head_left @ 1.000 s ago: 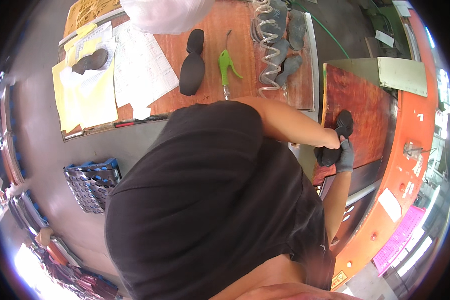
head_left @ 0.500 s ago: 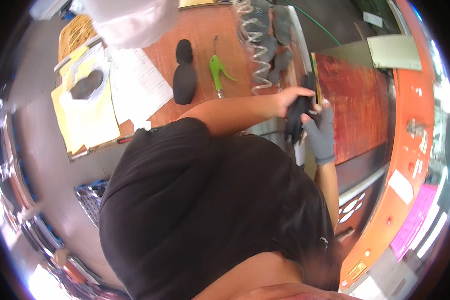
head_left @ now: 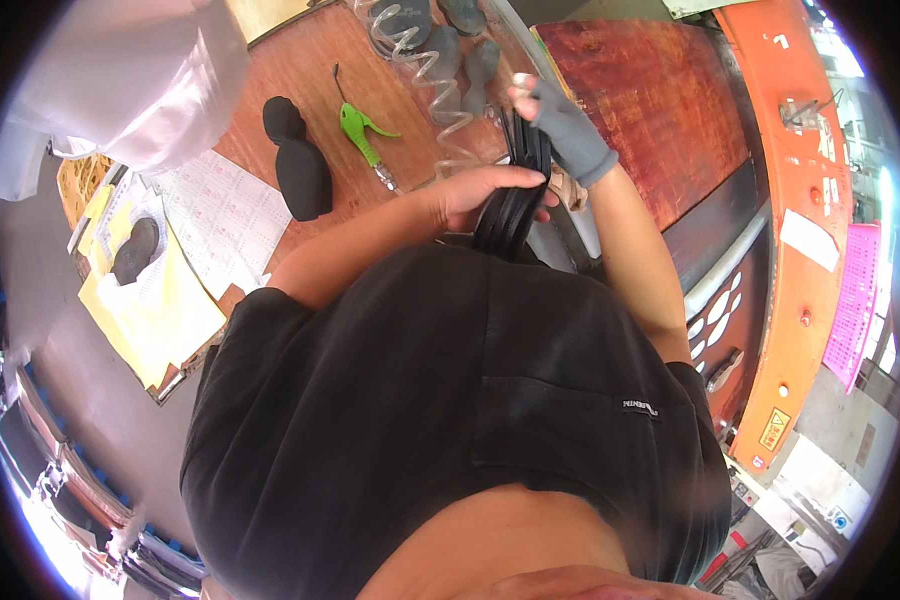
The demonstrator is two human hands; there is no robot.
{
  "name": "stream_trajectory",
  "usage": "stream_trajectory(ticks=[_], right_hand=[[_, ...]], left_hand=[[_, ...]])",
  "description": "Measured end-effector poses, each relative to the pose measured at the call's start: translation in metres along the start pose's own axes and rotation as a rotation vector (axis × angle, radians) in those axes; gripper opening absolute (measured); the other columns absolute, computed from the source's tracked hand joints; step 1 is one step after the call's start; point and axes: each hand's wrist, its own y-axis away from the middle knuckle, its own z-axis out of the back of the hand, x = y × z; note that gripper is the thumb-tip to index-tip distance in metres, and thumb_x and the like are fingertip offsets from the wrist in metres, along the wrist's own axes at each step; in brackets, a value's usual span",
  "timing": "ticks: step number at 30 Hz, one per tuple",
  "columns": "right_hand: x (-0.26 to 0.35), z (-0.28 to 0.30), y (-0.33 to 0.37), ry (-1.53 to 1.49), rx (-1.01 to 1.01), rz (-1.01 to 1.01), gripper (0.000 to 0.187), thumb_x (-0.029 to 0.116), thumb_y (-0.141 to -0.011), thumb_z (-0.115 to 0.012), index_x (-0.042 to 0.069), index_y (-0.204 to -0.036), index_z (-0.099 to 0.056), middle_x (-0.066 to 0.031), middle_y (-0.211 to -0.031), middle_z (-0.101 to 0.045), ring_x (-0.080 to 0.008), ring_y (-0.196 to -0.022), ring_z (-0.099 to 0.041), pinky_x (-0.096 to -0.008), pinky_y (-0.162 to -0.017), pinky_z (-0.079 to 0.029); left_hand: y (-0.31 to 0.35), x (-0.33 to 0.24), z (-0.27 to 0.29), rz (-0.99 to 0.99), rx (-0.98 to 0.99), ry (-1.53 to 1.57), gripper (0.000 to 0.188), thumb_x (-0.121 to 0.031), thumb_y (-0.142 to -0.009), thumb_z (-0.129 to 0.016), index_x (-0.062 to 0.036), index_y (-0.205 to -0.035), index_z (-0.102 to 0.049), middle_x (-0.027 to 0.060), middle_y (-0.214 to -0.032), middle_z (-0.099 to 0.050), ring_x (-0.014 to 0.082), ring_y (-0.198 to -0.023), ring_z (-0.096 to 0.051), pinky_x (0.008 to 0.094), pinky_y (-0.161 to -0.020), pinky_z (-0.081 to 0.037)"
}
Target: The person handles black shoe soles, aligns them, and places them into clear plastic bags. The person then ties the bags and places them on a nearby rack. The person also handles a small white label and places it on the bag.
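A bundle of long, thin black strips point(head_left: 505, 215) hangs between my hands, close in front of my dark shirt. My bare left hand point(head_left: 475, 192) is closed around its middle, the thumb lying across the strips. Above it, my right hand point(head_left: 560, 125), in a grey glove with bare fingertips, has its fingers curled at the upper ends of the strips. Part of its grip is hidden by the glove. On the brown table to the left lie a black sole-shaped piece point(head_left: 298, 165) and a green air blow gun point(head_left: 358, 132).
A clear coiled hose point(head_left: 438, 85) runs beside several dark grey sole shapes point(head_left: 478, 75). Printed sheets point(head_left: 215, 205) and yellow paper point(head_left: 155, 325) lie at the left. A pale draped shape point(head_left: 160, 80) stands far left. Right are a reddish board point(head_left: 650, 110) and an orange machine frame point(head_left: 770, 200).
My view has shifted, so the table things sit farther left. Both hands and the black strips have come nearer my body's middle, and my right hand has risen to the strips' upper ends.
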Motion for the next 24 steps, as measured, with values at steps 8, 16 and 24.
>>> stream_trajectory(ticks=[8, 16, 24], right_hand=[[0.005, -0.011, -0.002, -0.366, -0.058, -0.028, 0.024, 0.014, -0.079, -0.063, 0.003, -0.101, -0.059, -0.0070, -0.092, -0.061, -0.0163, -0.074, -0.062, -0.0293, -0.062, -0.050], [0.009, -0.015, -0.013, 0.069, 0.164, -0.016, 0.067, 0.026, -0.076, -0.069, 0.004, -0.132, -0.039, -0.0121, -0.126, -0.049, -0.0199, -0.114, -0.047, -0.0321, -0.091, -0.041], [0.018, -0.030, -0.012, -0.228, 0.084, 0.011, 0.045, 0.018, -0.075, -0.067, 0.000, -0.114, -0.052, -0.0030, -0.093, -0.057, -0.0104, -0.083, -0.054, -0.0253, -0.073, -0.045]], left_hand=[[0.008, -0.019, 0.024, 0.028, 0.228, 0.115, 0.057, -0.038, -0.090, -0.048, 0.0050, -0.126, -0.042, 0.0217, -0.122, -0.051, 0.0353, -0.113, -0.051, 0.0427, -0.092, -0.044], [0.001, -0.007, 0.001, 0.022, -0.159, -0.093, 0.035, -0.027, -0.083, -0.062, 0.0013, -0.103, -0.057, 0.0116, -0.091, -0.062, 0.0241, -0.086, -0.062, 0.0326, -0.073, -0.050], [0.036, -0.021, -0.012, -0.009, -0.155, -0.050, 0.045, -0.039, -0.087, -0.057, -0.0026, -0.114, -0.053, 0.0092, -0.102, -0.061, 0.0177, -0.088, -0.060, 0.0316, -0.078, -0.049]])
